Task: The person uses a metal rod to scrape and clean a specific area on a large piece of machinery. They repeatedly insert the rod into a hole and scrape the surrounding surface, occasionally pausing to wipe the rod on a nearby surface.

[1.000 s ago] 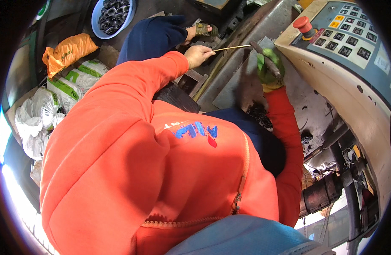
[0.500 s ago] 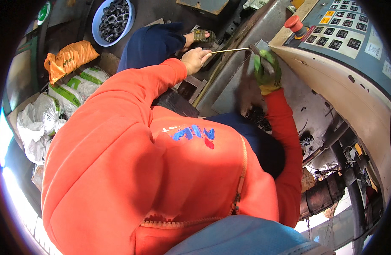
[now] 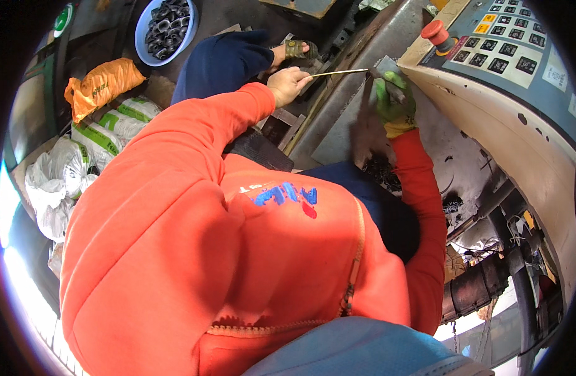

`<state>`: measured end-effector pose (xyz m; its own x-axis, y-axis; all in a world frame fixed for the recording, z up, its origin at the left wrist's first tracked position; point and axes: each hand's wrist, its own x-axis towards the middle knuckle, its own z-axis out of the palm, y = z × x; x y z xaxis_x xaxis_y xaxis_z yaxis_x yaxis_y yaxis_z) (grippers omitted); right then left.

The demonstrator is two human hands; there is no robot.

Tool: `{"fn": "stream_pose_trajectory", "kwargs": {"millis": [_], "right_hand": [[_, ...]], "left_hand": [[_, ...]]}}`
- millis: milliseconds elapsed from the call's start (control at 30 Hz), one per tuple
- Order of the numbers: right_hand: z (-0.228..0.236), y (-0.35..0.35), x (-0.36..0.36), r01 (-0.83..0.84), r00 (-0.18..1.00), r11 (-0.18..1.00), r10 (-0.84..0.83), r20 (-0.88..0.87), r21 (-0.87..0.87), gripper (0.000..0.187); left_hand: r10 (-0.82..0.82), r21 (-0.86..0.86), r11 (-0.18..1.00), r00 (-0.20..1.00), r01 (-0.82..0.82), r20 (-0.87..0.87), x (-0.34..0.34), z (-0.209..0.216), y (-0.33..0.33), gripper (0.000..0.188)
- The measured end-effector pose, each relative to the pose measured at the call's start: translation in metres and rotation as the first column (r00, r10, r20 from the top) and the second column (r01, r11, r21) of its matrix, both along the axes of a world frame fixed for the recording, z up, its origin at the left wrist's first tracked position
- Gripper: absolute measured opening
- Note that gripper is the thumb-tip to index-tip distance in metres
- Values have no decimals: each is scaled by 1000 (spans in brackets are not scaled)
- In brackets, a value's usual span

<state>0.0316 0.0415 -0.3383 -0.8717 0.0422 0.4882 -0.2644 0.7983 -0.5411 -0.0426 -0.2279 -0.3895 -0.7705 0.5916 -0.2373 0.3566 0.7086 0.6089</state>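
My left hand [image 3: 287,86], bare, is closed around one end of a thin, pale rod [image 3: 339,73]. The rod runs right, slightly bowed, and its far tip reaches the fingers of my right hand [image 3: 397,113]. A green and yellow glove covers that right hand, which is closed on a dark, elongated piece [image 3: 395,93]; its exact kind I cannot make out. Whether the rod's tip touches this piece is unclear. Both hands are over a grey metal surface [image 3: 338,139] beside the machine.
A control panel [image 3: 513,47] with a red push button [image 3: 434,31] borders the right side. Dark scraps [image 3: 381,170] lie below my right hand. At the left are a blue basin [image 3: 139,39] of black parts, an orange bag [image 3: 103,88] and white-green sacks [image 3: 100,141].
The dark piece in my right hand has tilted a little, and the gloved fingers have shifted slightly. My left hand stays nearly in place, still holding the rod.
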Motion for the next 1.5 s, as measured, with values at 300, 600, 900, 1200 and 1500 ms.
{"fn": "stream_pose_trajectory", "kwargs": {"millis": [300,600,900,1200,1500], "right_hand": [[-8,2,1,-13,997,999,15,73,-30,15],[-7,7,-4,-45,996,993,36,80,112,22],[36,4,9,23,993,998,-15,120,-62,17],[44,26,100,692,695,160,118,709,-704,22],[48,79,160,693,701,670,-541,464,-265,24]], "left_hand": [[9,13,1000,1000,-8,-16,-1,-2,-4,21],[21,-16,1000,999,-21,-34,-2,-4,-5,20],[-40,-45,998,999,41,24,-19,7,-2,25],[-499,112,866,853,487,155,-32,25,3,24],[-97,101,995,136,-24,986,9,90,82,19]]}}
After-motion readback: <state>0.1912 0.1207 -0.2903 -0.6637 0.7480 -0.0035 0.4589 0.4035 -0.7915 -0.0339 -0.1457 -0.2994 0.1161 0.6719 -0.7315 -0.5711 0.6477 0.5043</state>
